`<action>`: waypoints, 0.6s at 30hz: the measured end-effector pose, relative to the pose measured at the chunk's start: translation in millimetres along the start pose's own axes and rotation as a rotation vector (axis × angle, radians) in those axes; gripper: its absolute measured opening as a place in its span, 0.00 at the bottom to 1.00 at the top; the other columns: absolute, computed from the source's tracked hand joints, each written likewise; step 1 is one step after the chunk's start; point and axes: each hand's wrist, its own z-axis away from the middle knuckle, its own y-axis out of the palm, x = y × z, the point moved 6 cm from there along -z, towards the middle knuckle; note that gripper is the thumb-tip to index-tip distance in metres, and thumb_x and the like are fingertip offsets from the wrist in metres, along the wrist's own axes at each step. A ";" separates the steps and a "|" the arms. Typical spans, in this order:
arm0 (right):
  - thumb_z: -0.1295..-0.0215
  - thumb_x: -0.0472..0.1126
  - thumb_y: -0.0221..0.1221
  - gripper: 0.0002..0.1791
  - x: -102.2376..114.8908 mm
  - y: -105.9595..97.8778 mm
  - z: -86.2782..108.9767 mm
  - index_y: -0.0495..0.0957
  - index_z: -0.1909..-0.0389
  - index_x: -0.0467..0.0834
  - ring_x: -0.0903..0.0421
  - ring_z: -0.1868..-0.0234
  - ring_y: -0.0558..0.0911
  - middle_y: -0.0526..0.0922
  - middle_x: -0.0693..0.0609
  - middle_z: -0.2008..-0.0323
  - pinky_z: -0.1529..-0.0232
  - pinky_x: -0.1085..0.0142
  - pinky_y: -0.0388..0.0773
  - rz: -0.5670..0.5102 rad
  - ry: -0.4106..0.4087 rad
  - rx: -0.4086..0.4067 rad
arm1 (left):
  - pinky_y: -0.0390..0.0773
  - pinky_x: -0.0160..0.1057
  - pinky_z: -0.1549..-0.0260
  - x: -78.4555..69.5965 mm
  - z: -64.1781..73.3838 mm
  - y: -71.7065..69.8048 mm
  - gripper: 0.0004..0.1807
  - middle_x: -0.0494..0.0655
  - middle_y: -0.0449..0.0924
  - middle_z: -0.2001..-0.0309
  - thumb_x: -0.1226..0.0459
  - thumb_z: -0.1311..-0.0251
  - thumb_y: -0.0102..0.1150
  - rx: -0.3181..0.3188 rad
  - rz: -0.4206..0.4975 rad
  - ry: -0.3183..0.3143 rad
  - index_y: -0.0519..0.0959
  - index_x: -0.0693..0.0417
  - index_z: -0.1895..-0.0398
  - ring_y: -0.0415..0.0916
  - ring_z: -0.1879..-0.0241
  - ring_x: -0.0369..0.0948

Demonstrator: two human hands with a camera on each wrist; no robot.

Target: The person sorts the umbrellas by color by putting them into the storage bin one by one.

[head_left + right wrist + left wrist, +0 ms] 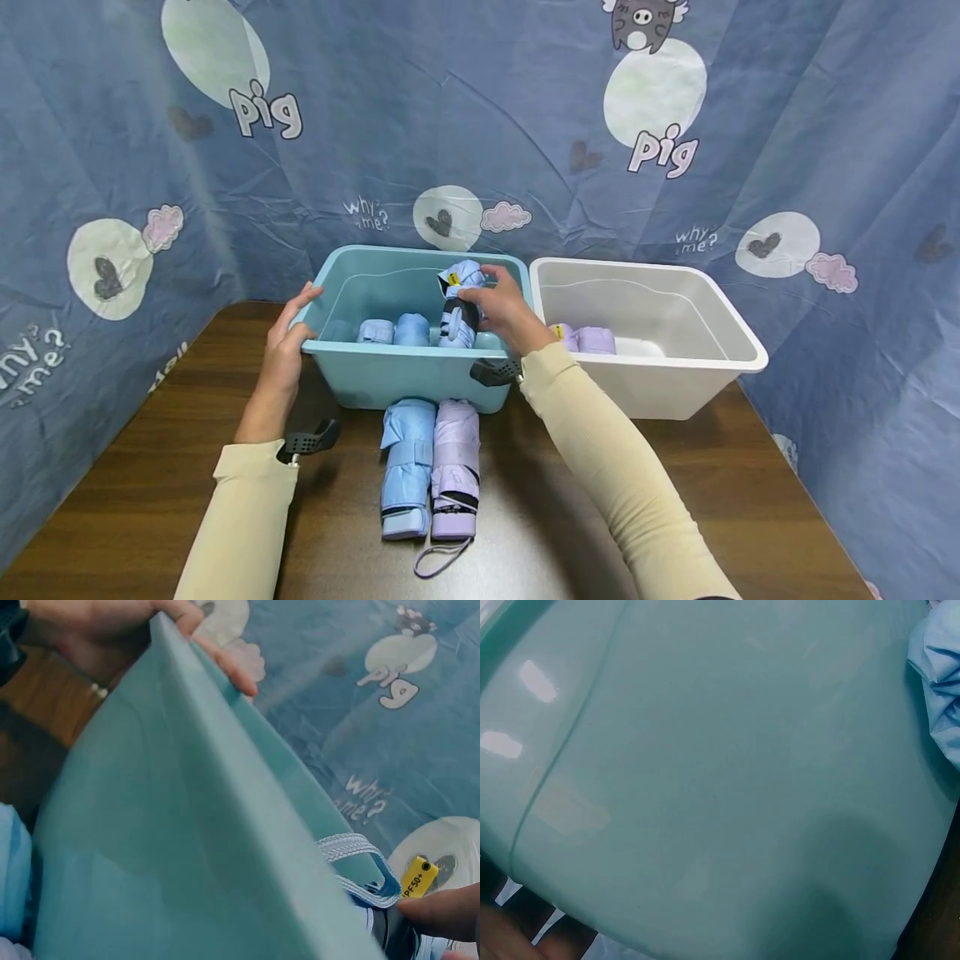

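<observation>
My right hand [510, 310] holds a folded light-blue umbrella [459, 325] upright inside the teal bin [405, 371], near its right end. A yellow tag [419, 877] and a pale wrist strap [360, 859] hang by the thumb. At the bin's left end, my left hand [283, 350] grips the rim. Two more blue umbrellas [412, 330] stand inside the bin, their lower parts hidden by its front wall. In front of it, a blue umbrella [408, 475] and a lilac umbrella [456, 467] lie side by side on the table.
A white bin [652, 383] stands just right of the teal one, with lilac umbrellas [596, 340] at its left end. Both bins sit on a dark wooden table [337, 542]. Behind them hangs a blue printed cloth [480, 125].
</observation>
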 end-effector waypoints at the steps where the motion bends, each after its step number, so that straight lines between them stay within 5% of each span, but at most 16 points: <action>1: 0.38 0.32 0.61 0.37 0.2 0.3 0.2 0.58 0.30 0.51 0.45 0.47 0.76 0.65 0.40 0.40 0.51 0.45 0.75 0.011 -0.001 -0.001 | 0.49 0.49 0.38 -0.4 0.2 -0.3 0.36 0.44 0.51 0.25 0.75 0.48 0.36 0.000 0.000 0.001 0.65 0.56 0.30 0.45 0.26 0.44; 18: 0.37 0.31 0.59 0.37 -7.0 -5.8 2.5 0.56 0.29 0.47 0.44 0.43 0.72 0.66 0.40 0.38 0.47 0.49 0.73 0.266 0.068 -0.081 | 0.50 0.44 0.40 -3.3 3.0 -0.2 0.35 0.42 0.53 0.25 0.74 0.47 0.35 -0.002 -0.006 0.019 0.67 0.54 0.31 0.46 0.26 0.41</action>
